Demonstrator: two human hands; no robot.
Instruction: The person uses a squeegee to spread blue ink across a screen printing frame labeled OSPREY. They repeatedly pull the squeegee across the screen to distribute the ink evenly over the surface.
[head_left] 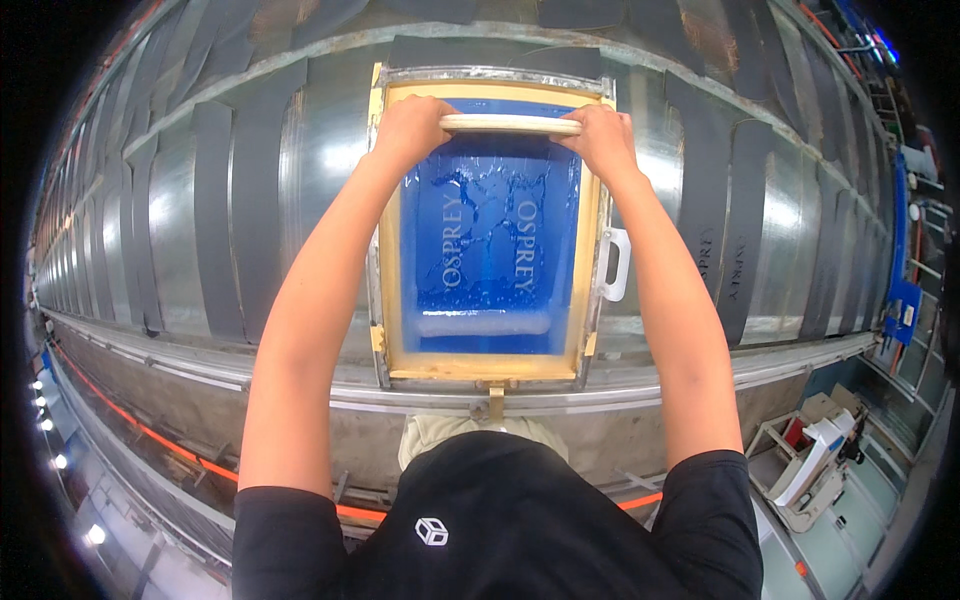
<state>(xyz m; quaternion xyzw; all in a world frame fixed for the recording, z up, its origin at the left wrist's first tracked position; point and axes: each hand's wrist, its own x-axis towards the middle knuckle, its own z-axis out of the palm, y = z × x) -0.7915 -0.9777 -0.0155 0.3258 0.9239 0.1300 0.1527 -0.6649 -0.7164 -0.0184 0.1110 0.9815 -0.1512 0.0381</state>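
Squeegee (512, 124): across the blue screen (488, 250)'s far end
Grip: left hand (414, 130) and right hand (603, 138) clasping opposite ends
Squeegee's feel: likely light, stiff, slippery if wet
Squeegee's ends: best hold, evenly paired

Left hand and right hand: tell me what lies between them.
In the head view, a pale bar spans from the left hand to the right hand, one end in each grip, over the blue screen's far part.
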